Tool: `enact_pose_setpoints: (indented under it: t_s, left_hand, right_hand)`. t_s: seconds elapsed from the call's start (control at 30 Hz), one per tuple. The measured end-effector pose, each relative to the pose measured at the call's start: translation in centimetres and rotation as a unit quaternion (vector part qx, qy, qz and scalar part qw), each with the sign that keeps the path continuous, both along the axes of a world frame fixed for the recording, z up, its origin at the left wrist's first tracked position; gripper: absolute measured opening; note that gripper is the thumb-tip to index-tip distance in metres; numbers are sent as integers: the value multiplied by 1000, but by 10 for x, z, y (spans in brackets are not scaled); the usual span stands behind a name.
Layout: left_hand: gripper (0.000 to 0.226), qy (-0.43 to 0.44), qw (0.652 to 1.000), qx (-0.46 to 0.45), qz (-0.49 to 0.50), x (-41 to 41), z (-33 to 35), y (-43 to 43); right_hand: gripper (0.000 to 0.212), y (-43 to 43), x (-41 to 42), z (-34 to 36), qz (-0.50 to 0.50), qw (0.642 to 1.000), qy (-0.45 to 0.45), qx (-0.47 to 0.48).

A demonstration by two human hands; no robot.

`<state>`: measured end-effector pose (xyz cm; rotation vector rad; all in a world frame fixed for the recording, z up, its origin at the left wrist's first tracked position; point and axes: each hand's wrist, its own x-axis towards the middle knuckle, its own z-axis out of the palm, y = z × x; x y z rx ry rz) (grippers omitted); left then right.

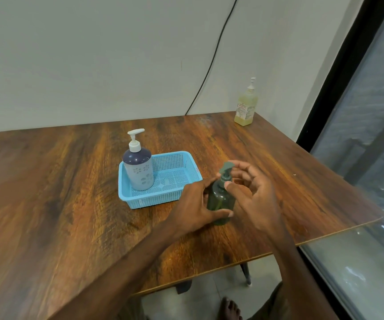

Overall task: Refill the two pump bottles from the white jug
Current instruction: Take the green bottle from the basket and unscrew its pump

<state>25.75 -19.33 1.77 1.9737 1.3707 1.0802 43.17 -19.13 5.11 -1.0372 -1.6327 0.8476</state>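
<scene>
Green bottle (220, 202) stood upright on the tabletop (71, 185), just right of the basket (181, 155), toward the front right. Left hand (193, 209) gripped its body from the left, thumb laid across the lower front, fingers hidden behind. Right hand (253, 192) came in from the right, thumb tip on the pump collar, fingers curled round behind the pump head. It read as a pinch on the neck, but slight blur left the exact contact unclear. Both forearms were bare, reaching in from the bottom edge of the view.

Tabletop was dark wood-grain, glossy, set against a plain pale wall (94, 54). Window (371, 146) with a black frame ran along the right side. Black cable (211, 58) hung down the wall and dropped behind the back edge. Grey floor (209, 294) showed under the front edge, with a metal table leg (246, 273) and a bare foot (229, 308).

Basket was light blue perforated plastic, rectangular, mid-tabletop. Pale bottle (138, 172) with a navy shoulder and white pump stood upright in its left end. Left hand's knuckles overlapped the basket's near right corner in view; couldn't tell whether they touched. Yellow bottle (245, 107) with a white pump stood at the back right corner, well apart from both hands.
</scene>
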Motion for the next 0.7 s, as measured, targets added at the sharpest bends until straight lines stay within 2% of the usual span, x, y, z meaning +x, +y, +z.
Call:
enact_pose_setpoints:
  t_s: [0.1, 0.2, 0.3, 0.4, 0.47, 0.6, 0.7]
  left_hand:
    - [73, 5, 1000, 0, 2, 0, 0, -1]
    - [70, 1, 1000, 3, 4, -1, 0, -1]
    - [72, 7, 1000, 4, 7, 0, 0, -1]
    - [73, -8, 1000, 7, 0, 1, 1, -2]
    - [73, -8, 1000, 5, 2, 1, 1, -1]
    - [70, -4, 1000, 10, 3, 0, -1, 0]
    - [73, -4, 1000, 11, 2, 0, -1, 0]
  right_hand:
    - [43, -1, 1, 1, 34, 999, -30, -4]
    - [49, -1, -5, 0, -28, 995, -96, 9]
    - [43, 1, -5, -1, -57, 995, -78, 18]
    - [43, 1, 0, 1, 18, 1000, -18, -3]
    - [43, 1, 1, 2, 46, 999, -16, -15]
    - [54, 3, -9, -2, -34, 995, -92, -11]
    - [49, 3, -7, -3, -53, 996, -69, -8]
